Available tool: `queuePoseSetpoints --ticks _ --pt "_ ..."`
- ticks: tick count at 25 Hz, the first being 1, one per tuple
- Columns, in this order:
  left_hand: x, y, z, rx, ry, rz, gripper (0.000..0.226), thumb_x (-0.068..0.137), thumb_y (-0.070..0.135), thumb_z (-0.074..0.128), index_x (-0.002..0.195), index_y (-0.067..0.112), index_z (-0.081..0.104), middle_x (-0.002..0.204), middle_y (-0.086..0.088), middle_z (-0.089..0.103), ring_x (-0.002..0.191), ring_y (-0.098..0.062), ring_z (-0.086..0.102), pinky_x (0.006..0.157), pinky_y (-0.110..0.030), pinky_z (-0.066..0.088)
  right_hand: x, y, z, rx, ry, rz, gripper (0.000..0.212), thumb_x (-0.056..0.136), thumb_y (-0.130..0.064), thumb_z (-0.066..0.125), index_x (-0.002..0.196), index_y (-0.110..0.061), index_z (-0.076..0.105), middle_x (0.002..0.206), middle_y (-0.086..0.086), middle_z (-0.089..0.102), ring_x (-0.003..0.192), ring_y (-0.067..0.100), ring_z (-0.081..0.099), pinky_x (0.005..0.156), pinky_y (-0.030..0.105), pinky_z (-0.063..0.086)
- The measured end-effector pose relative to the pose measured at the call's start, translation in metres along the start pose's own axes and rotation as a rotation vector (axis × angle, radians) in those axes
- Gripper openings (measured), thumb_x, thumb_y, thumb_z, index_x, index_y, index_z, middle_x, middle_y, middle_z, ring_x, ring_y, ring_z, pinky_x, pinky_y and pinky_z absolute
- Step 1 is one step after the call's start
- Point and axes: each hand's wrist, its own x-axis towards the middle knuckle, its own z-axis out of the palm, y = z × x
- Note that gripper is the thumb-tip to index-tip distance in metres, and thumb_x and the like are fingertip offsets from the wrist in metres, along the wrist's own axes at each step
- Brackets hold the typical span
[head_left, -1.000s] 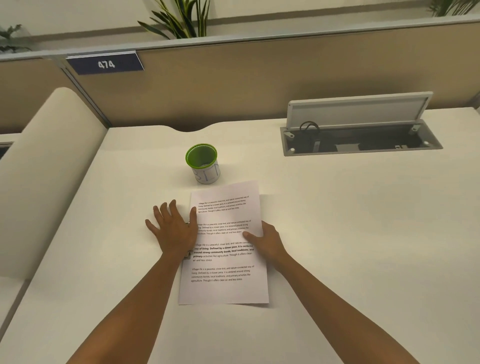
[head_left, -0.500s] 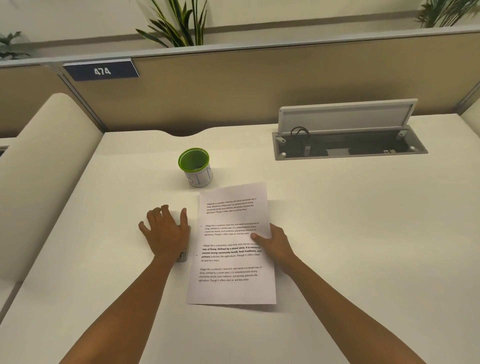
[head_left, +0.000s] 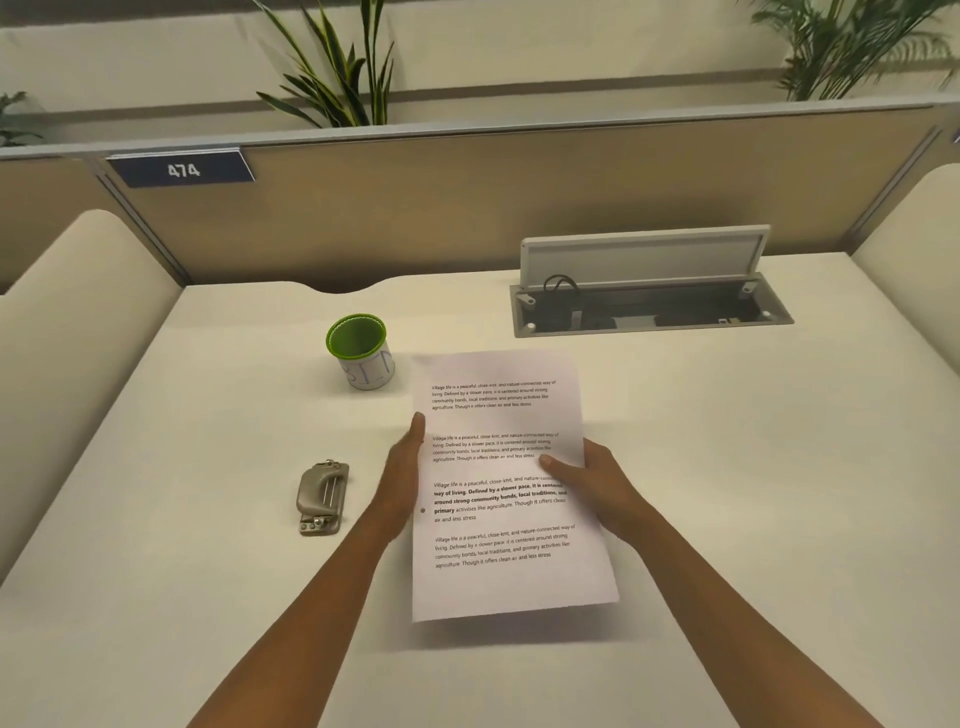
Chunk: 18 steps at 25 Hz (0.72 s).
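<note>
Head view, step: your right hand (head_left: 597, 483) pinches the white printed paper sheet (head_left: 498, 582); left hand (head_left: 402, 483) flat, steadying its edge.
Next: probably lay it down squarely.

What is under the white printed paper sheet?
Under the white printed sheet of paper only its shadow on the cream desk shows. The right hand pinches it, thumb on top; the fingers beneath are covered. The left hand touches its edge.
</note>
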Motion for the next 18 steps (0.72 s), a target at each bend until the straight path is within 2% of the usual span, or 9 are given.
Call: queuePoseSetpoints --ticks 2,4,7,10,15,18 --pt "-0.006 -0.001 0.012 -0.335 -0.119 -0.180 0.057 0.099 0.060 0.039 0.131 0.019 0.063 0.127 -0.015 0.070 0.119 -0.032 0.067 0.105 -0.052 0.047 -0.007 -0.009 -0.008 -0.058 0.019 -0.052 0.032 0.094 -0.019 0.068 0.124 -0.011 0.067 0.118 0.006 0.075 0.107 0.028 0.073 0.095 0.046 0.057" --pt "-0.011 0.001 0.020 -0.385 -0.159 -0.196 0.058 0.096 0.060 0.046 0.131 0.018 0.065 0.128 -0.016 0.070 0.119 -0.038 0.066 0.102 -0.054 0.049 -0.012 -0.016 -0.015 -0.119 0.051 -0.104 0.029 0.093 -0.023 0.069 0.121 -0.014 0.069 0.114 0.003 0.077 0.103 0.024 0.075 0.092 0.046 0.059" --pt "-0.014 0.008 0.034 -0.243 -0.152 -0.072 0.045 0.086 0.043 0.069 0.123 0.017 0.069 0.120 -0.014 0.074 0.110 -0.037 0.071 0.093 -0.053 0.056 -0.017 -0.022 -0.019 -0.165 0.151 -0.190 0.026 0.092 -0.026 0.070 0.117 -0.016 0.071 0.109 0.001 0.078 0.096 0.020 0.076 0.088 0.047 0.060" --pt "-0.017 0.020 0.046 -0.087 -0.023 0.048 0.044 0.072 0.034 0.084 0.111 0.016 0.073 0.107 -0.011 0.079 0.098 -0.033 0.076 0.083 -0.047 0.061 -0.017 -0.025 -0.017 -0.142 0.275 -0.295 0.023 0.092 -0.025 0.071 0.112 -0.013 0.072 0.102 0.000 0.079 0.089 0.018 0.077 0.079 0.042 0.063" --pt "-0.016 0.036 0.058 0.019 0.094 0.167 0.053 0.063 0.041 0.088 0.108 0.015 0.075 0.102 -0.005 0.080 0.092 -0.024 0.076 0.078 -0.041 0.062 -0.012 -0.031 -0.021 -0.014 0.341 -0.390 0.023 0.090 -0.024 0.072 0.108 -0.009 0.073 0.093 -0.004 0.080 0.082 0.016 0.077 0.068 0.028 0.062" --pt "-0.016 0.026 0.060 0.005 0.097 0.207 0.027 0.068 0.033 0.091 0.092 0.025 0.080 0.093 0.000 0.081 0.084 -0.018 0.078 0.068 -0.031 0.062 -0.012 -0.023 -0.024 0.013 0.323 -0.394 0.018 0.089 -0.023 0.073 0.105 -0.014 0.074 0.094 -0.003 0.080 0.083 0.017 0.077 0.068 0.028 0.061"
